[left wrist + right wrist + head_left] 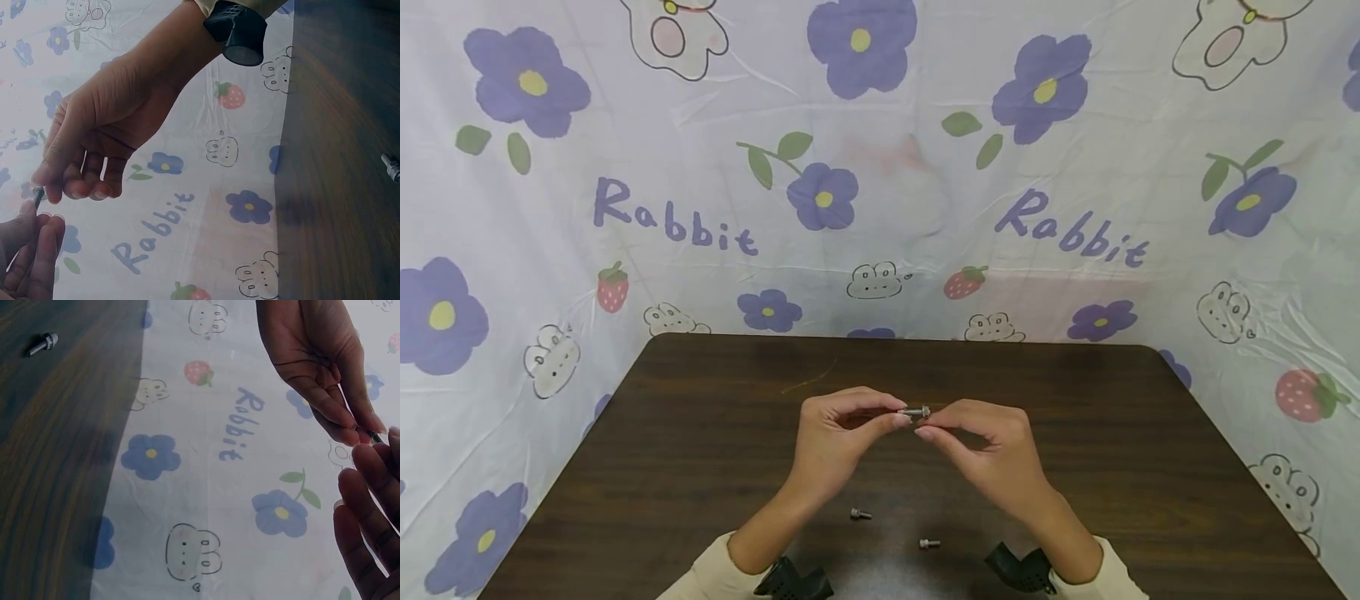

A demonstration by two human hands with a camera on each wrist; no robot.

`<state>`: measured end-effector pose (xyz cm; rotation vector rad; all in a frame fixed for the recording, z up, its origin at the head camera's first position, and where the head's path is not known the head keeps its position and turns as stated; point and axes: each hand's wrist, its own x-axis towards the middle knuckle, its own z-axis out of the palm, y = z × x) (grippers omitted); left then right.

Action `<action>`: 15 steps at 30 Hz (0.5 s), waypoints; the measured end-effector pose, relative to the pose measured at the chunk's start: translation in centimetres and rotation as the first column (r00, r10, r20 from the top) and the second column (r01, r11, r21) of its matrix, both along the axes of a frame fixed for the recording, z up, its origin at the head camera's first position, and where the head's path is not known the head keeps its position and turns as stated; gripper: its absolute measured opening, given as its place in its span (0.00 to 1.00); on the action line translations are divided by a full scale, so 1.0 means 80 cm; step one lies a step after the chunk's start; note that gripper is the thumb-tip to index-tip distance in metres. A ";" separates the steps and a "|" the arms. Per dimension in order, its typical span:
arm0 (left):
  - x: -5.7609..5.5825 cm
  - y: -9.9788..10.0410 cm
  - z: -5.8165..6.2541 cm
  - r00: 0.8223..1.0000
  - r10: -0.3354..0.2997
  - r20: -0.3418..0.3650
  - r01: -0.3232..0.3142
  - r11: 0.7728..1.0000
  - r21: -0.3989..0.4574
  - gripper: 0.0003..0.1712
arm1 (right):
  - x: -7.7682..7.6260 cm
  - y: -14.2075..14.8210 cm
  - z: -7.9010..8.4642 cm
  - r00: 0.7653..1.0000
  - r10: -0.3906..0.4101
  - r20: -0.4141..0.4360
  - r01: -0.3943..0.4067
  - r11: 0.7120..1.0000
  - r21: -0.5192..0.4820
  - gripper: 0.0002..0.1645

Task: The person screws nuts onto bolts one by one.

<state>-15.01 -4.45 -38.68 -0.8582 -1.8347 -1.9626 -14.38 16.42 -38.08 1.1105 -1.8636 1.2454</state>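
A small metal bolt [914, 412] is held level between both hands above the table. My left hand [831, 437] pinches its left end between thumb and index finger. At the wider right end, the thumb and index finger of my right hand [992, 442] pinch the bolt. In the left wrist view, fingertips largely cover the bolt [39, 196], and the right hand [109, 112] comes in from above. Only a dark bit of the bolt [375, 437] shows in the right wrist view, between the left hand [319, 369] and right fingers.
Two more bolts lie on the dark wooden table [700, 467]: one [861, 514] below the left hand, another [929, 543] nearer the front. Black devices hang at the left wrist [793, 579] and right wrist [1021, 568]. A patterned cloth [880, 142] surrounds the table.
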 end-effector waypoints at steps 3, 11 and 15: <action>-0.001 0.000 0.000 1.000 0.004 -0.001 -0.004 1.000 -0.006 0.06 | 0.000 0.001 0.000 1.000 -0.009 -0.014 0.009 1.000 -0.014 0.06; -0.001 0.001 0.001 1.000 0.006 -0.004 -0.006 1.000 -0.004 0.06 | 0.001 0.003 0.007 0.997 -0.071 -0.008 0.071 0.997 -0.010 0.19; 0.000 0.001 0.001 1.000 -0.006 0.004 0.006 1.000 0.002 0.06 | 0.000 0.003 0.006 0.998 -0.058 -0.024 0.058 0.998 0.005 0.23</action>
